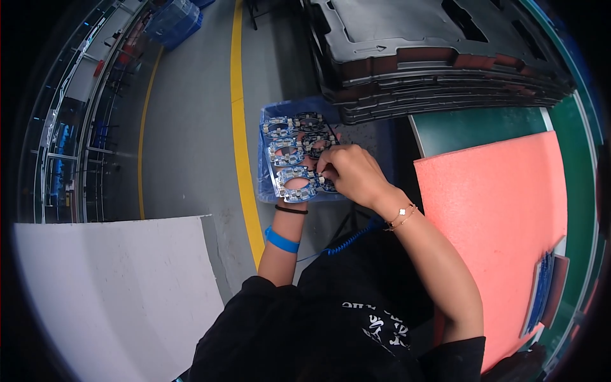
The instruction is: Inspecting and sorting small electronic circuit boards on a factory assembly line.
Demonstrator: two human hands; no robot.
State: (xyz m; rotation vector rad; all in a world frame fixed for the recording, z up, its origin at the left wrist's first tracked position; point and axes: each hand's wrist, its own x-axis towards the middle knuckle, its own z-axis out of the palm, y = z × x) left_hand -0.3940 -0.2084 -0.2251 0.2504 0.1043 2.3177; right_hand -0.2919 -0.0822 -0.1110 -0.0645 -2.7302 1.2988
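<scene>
A panel of joined blue circuit boards [277, 155] with oval openings and small parts on top is held up over a blue plastic bin [266, 184]. My left hand [296, 184] supports the panel from underneath; its skin shows through the openings, and most of its fingers are hidden. From the right, my right hand [353, 170] reaches onto the panel, thumb and fingertips pinched at the near right boards. A blue wrist strap [282, 240] circles my left forearm.
Stacked black plastic trays [439, 76] rise at the far right. A pink foam sheet [493, 210] covers the green bench on the right, with blue boards [541, 293] at its edge. A white board [121, 293] lies left. A coiled blue cord [350, 242] runs by my body.
</scene>
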